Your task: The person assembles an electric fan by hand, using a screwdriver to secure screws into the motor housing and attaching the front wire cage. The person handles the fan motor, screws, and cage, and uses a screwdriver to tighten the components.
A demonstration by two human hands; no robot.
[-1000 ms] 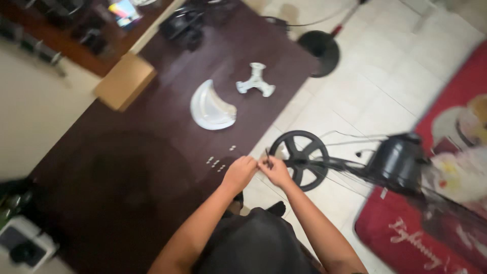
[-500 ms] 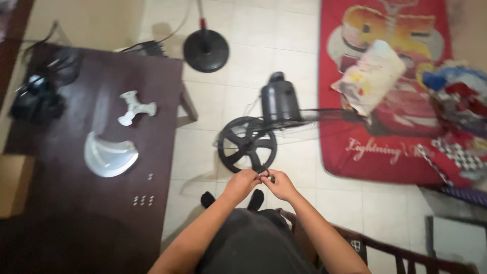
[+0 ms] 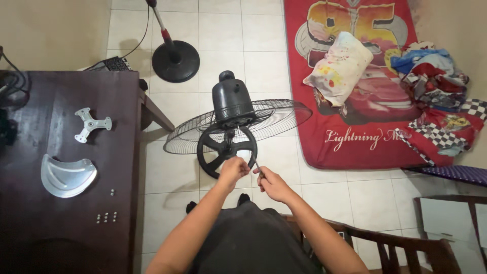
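A black fan head lies on the tiled floor in front of me, with its motor housing (image 3: 232,99), wire grille (image 3: 276,117) and black spoked ring (image 3: 221,147). My left hand (image 3: 233,169) is curled at the lower rim of the spoked ring and seems to grip it. Just right of it, my right hand (image 3: 270,182) is closed around a thin screwdriver (image 3: 257,166) whose tip points up toward the ring. The two hands sit close together above my lap.
A dark wooden table (image 3: 56,238) at left carries a white three-armed hub (image 3: 91,123), a silver blade (image 3: 67,175) and several small screws (image 3: 106,217). A fan stand base (image 3: 175,61) stands beyond. A red mat (image 3: 350,137) holds a pillow (image 3: 339,66) and clothes (image 3: 436,76). A wooden chair (image 3: 390,242) is under me.
My view has swung right from the table to the floor. The fan head now lies straight ahead, and my left hand has moved from the tool to the spoked ring.
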